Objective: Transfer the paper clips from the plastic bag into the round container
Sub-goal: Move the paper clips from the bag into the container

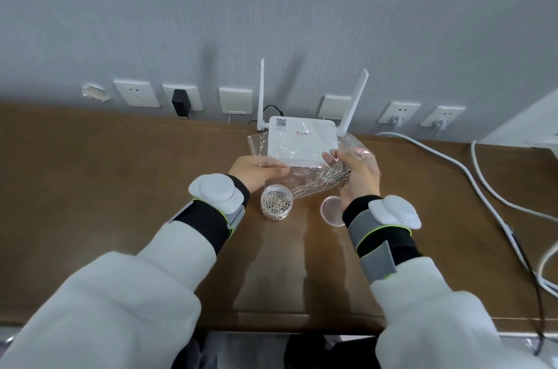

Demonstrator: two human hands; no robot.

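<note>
So I've got the clear plastic bag (pixel 305 169) pinched up off the desk between both hands: my left hand (pixel 256 171) clamps its left edge with thumb on top, and my right hand (pixel 359 177) is closed around the right side, right where most of the paper clips (pixel 333 175) are bunched up inside. A few clips trail down toward the bag's lower corner, which hangs just above the round container (pixel 276 205). That one's a little see-through plastic tub sitting on the brown wood-look desk (pixel 120 187), already partly filled with silver clips. Its round clear lid (pixel 332 213) lies flat beside my right wrist. Behind the crinkly bag there's a white router (pixel 302 142) with two antennas, a QR code sticker and a small red logo I can't read.
</note>
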